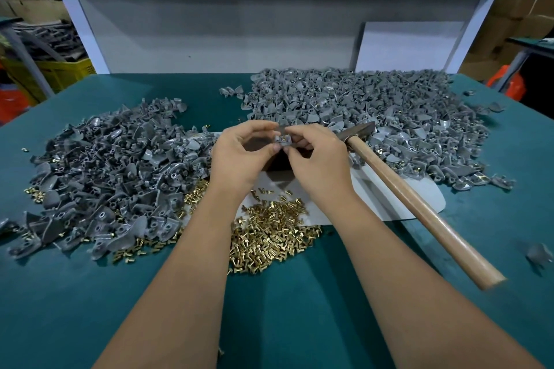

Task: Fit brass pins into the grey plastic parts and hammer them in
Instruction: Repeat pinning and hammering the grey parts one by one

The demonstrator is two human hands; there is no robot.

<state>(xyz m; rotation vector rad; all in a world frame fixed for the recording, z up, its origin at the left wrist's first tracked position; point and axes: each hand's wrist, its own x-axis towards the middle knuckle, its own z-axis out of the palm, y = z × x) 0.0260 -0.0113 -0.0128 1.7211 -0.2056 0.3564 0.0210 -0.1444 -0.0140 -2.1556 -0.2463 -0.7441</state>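
1. brass shows in the middle of the grey plastic part point(282, 139), so a brass pin point(283, 138) seems to sit in its hole; how deep it sits is too small to tell.
2. left hand point(239, 156) pinches the part's left side between thumb and curled fingers; right hand point(317, 159) pinches its right side with fingertips point(292, 132) at the top edge. both hold it in the air above a dark block point(280, 163) on the white sheet point(389, 204).
3. risk: with a two-sided pinch and a loose pin, tilting the part on the way down could let the pin drop out into the brass pin pile point(269, 234) below.
4. risk: the hammer point(419, 207) lies just beside the right hand, its head point(361, 129) against the far grey pile point(374, 105). the right hand has to let go to take it, leaving one hand to steady the part, which may then skew on the block.
5. risk: a skewed pin, once struck, would likely bend or split the plastic, and the left fingers stay close to the blow.
6. risk: the near grey pile point(114, 177) crowds the work spot, so a dropped part could be lost among the rest.
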